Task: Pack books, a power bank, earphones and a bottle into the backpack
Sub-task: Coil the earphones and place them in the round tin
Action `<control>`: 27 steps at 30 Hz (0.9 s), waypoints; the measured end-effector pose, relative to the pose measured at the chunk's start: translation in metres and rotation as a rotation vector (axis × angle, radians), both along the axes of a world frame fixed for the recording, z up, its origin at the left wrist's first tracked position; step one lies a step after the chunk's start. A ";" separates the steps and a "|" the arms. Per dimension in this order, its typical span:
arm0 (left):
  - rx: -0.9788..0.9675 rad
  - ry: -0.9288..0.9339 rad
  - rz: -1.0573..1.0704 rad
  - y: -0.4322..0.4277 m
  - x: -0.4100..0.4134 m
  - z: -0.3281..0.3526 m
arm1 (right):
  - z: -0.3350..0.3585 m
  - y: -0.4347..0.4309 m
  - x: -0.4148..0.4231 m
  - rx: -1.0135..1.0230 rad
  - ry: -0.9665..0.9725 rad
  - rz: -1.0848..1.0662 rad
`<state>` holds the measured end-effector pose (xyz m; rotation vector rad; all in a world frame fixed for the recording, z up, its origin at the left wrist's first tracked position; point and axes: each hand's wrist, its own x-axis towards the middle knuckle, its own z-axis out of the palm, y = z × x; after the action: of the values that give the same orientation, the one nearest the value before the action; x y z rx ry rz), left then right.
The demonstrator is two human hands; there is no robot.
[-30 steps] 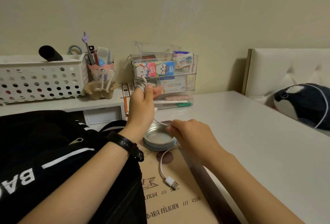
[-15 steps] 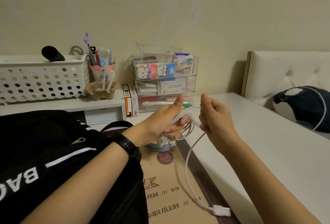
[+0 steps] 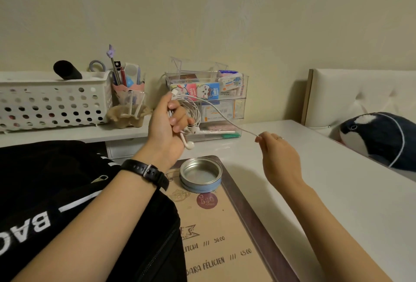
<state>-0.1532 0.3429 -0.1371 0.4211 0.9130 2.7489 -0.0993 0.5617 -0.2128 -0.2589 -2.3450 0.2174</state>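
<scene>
My left hand (image 3: 167, 127) is raised above the desk and grips a coil of white wired earphones (image 3: 191, 113); two earbuds dangle below its fingers. One strand of the cable runs right and down to my right hand (image 3: 278, 157), which pinches it between thumb and fingertip. The black backpack (image 3: 54, 191) with white lettering lies at the left under my left forearm. A round blue tin (image 3: 201, 177), open and empty, sits on a brown book (image 3: 220, 236) with a purple spine in front of me.
A white perforated basket (image 3: 51, 101), a pen holder (image 3: 128, 104) and clear stacked drawers (image 3: 221, 101) line the back of the white desk (image 3: 326, 191). A dark plush whale (image 3: 382, 137) lies on the bed at the right.
My left hand rose and turned with the coiled earphones. My right hand moved away to the right and down, pulling a strand of cable out taut; the plug no longer hangs low.
</scene>
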 end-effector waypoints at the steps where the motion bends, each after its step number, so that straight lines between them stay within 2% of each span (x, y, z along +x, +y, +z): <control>1: -0.020 0.005 -0.004 0.002 0.002 0.000 | -0.005 0.001 -0.002 -0.018 -0.083 0.036; 4: -0.072 0.000 0.024 0.006 0.003 0.000 | -0.021 -0.003 -0.008 -0.022 -0.315 0.105; 9: -0.086 0.030 0.171 0.004 -0.004 0.002 | -0.023 -0.034 -0.004 0.036 -0.457 0.330; 13: -0.055 0.059 0.215 -0.001 -0.013 -0.001 | -0.018 -0.053 0.000 0.193 -0.406 0.384; 18: -0.036 0.011 0.277 0.001 -0.022 -0.007 | -0.011 -0.058 0.005 0.298 -0.218 0.466; 19: -0.126 0.038 0.318 0.002 -0.022 -0.009 | -0.009 -0.058 0.006 0.334 -0.138 0.470; 21: -0.512 0.199 0.489 0.003 -0.021 -0.013 | -0.003 -0.059 0.009 0.382 0.050 0.449; 23: -0.962 0.538 0.710 0.004 -0.019 -0.020 | 0.003 -0.060 0.012 0.350 0.217 0.465; 24: -1.148 0.707 0.749 0.006 -0.017 -0.024 | 0.007 -0.059 0.014 0.320 0.309 0.476; 26: -1.408 0.882 0.625 0.012 -0.013 -0.030 | 0.012 -0.054 0.018 0.268 0.489 0.462; 27: -1.432 0.875 0.462 0.015 -0.009 -0.033 | 0.015 -0.050 0.019 0.246 0.555 0.447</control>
<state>-0.1626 0.3579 -0.1703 1.1173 2.9846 1.3010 -0.0802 0.5120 -0.1983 0.4049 -1.8207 0.1827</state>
